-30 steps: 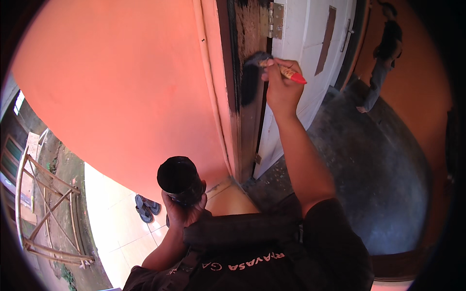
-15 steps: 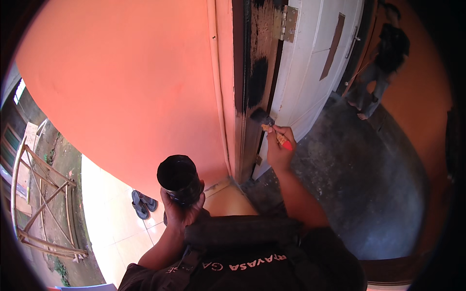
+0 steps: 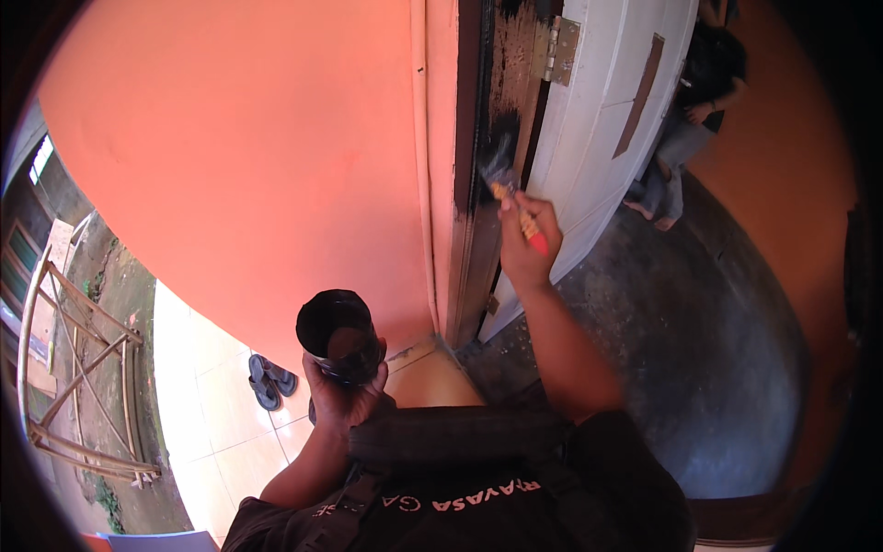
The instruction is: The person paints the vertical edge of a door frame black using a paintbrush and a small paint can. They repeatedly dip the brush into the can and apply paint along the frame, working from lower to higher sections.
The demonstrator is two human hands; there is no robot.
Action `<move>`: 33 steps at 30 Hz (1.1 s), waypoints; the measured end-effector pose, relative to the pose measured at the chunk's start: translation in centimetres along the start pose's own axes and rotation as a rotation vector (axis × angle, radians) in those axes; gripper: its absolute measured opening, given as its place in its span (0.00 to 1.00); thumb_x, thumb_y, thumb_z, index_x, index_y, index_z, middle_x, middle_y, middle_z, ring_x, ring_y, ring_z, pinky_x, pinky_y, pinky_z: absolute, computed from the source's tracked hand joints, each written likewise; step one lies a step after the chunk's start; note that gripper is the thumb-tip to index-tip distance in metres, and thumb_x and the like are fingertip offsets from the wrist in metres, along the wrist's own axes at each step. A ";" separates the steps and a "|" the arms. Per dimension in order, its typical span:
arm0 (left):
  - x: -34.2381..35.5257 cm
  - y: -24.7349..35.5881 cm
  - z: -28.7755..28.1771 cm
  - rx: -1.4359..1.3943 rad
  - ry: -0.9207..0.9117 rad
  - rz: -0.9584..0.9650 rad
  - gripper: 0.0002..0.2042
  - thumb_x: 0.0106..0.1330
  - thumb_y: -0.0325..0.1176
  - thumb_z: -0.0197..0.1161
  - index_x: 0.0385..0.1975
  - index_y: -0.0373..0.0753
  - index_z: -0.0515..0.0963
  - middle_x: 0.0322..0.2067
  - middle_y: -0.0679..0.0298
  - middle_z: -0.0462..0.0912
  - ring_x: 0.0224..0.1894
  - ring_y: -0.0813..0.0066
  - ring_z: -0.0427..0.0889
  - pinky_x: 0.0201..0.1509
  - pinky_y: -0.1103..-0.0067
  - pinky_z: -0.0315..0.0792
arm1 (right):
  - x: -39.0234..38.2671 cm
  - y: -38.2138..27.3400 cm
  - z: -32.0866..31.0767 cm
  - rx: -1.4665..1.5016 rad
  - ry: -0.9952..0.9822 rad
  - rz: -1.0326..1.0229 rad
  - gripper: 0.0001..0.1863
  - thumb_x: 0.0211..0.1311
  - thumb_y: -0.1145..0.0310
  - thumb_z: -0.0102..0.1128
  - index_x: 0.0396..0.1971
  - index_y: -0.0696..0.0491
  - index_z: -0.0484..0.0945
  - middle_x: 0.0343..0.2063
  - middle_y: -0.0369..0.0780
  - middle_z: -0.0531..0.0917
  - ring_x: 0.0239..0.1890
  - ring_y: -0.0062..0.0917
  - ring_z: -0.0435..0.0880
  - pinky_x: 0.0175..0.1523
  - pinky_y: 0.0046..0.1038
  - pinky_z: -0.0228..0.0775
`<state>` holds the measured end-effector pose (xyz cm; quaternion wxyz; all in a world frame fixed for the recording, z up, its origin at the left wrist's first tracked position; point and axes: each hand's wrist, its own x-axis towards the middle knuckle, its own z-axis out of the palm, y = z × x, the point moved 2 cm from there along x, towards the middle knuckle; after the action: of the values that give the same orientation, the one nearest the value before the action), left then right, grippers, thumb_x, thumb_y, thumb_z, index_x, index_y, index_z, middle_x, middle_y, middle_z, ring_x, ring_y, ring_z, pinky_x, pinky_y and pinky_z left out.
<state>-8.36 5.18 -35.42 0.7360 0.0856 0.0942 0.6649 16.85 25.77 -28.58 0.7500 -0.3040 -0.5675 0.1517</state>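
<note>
My right hand (image 3: 532,241) grips a paintbrush (image 3: 503,191) by its red-tipped handle. The bristles, a little blurred, are against the wooden door frame (image 3: 511,69), at the lower part of a black painted patch. Bare brown wood shows above that patch and below the brush. In my left hand (image 3: 345,396) is a dark paint container (image 3: 336,336), cupped from below with its open top facing up. Dark paint seems to fill its inside, with a shiny reflection on it. The container is held beside the orange wall, left of the door frame.
A white door (image 3: 598,138) stands ajar on a metal hinge (image 3: 559,51). Beyond it a person (image 3: 699,110) is by the far orange wall. Dark sandals (image 3: 267,382) lie on the pale tiles. A bamboo frame (image 3: 78,368) stands outside at left. A pipe (image 3: 421,166) runs up the wall.
My right hand and the brush have moved up along the door frame, onto the black patch. My left hand keeps the container in about the same place. The other person has shifted behind the door.
</note>
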 end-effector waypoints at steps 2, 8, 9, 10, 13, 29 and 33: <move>0.2 0.1 -0.2 -0.003 0.001 0.000 0.36 0.65 0.64 0.56 0.65 0.43 0.66 0.59 0.60 0.75 0.60 0.60 0.75 0.54 0.63 0.82 | -3.8 0.8 -1.6 -0.078 -0.088 0.011 0.05 0.66 0.77 0.64 0.36 0.61 0.76 0.34 0.36 0.83 0.34 0.13 0.79 0.40 0.18 0.73; 0.5 -0.2 -0.3 -0.013 -0.009 -0.043 0.35 0.66 0.63 0.55 0.65 0.43 0.66 0.58 0.60 0.76 0.61 0.60 0.75 0.54 0.63 0.82 | -3.9 -1.4 -3.0 -0.034 -0.103 0.094 0.04 0.65 0.80 0.63 0.35 0.63 0.77 0.32 0.39 0.84 0.36 0.16 0.82 0.42 0.20 0.73; 0.6 -0.5 -0.4 -0.014 -0.013 -0.045 0.35 0.66 0.63 0.55 0.65 0.43 0.66 0.58 0.61 0.76 0.61 0.60 0.75 0.54 0.62 0.82 | -2.3 -2.0 -2.1 -0.015 -0.100 0.039 0.03 0.65 0.80 0.63 0.34 0.63 0.77 0.32 0.39 0.85 0.36 0.16 0.82 0.42 0.20 0.74; 0.7 -0.6 -0.4 -0.014 -0.016 -0.045 0.35 0.66 0.63 0.55 0.65 0.43 0.66 0.58 0.61 0.76 0.61 0.60 0.75 0.54 0.62 0.82 | -0.2 -2.6 -1.0 0.008 -0.097 -0.014 0.03 0.65 0.80 0.63 0.34 0.63 0.77 0.32 0.40 0.85 0.36 0.16 0.82 0.42 0.20 0.74; 0.5 -0.8 0.4 -0.011 -0.039 -0.059 0.36 0.65 0.63 0.55 0.64 0.43 0.66 0.58 0.61 0.76 0.61 0.60 0.75 0.55 0.62 0.82 | 5.4 -5.9 1.3 0.089 -0.016 -0.165 0.04 0.65 0.79 0.63 0.35 0.63 0.77 0.33 0.40 0.85 0.36 0.17 0.82 0.42 0.20 0.74; 0.1 -0.2 -1.1 -0.008 -0.038 -0.023 0.37 0.65 0.64 0.56 0.65 0.42 0.66 0.58 0.59 0.76 0.60 0.59 0.76 0.55 0.61 0.82 | -1.4 -1.1 -5.8 -0.207 -0.398 -0.120 0.08 0.57 0.80 0.69 0.35 0.63 0.80 0.33 0.45 0.86 0.36 0.26 0.87 0.42 0.23 0.77; 0.4 -0.9 -1.0 -0.021 -0.039 -0.042 0.38 0.64 0.67 0.57 0.64 0.43 0.68 0.58 0.57 0.76 0.61 0.57 0.76 0.56 0.60 0.81 | 5.9 -5.3 -1.7 -0.159 -0.371 -0.254 0.07 0.60 0.81 0.66 0.38 0.62 0.80 0.34 0.44 0.85 0.35 0.25 0.86 0.42 0.23 0.76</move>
<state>-7.71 5.53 -36.59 0.7524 0.0889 0.0744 0.6484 19.69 24.53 -21.06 0.6195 -0.2551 -0.7396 0.0642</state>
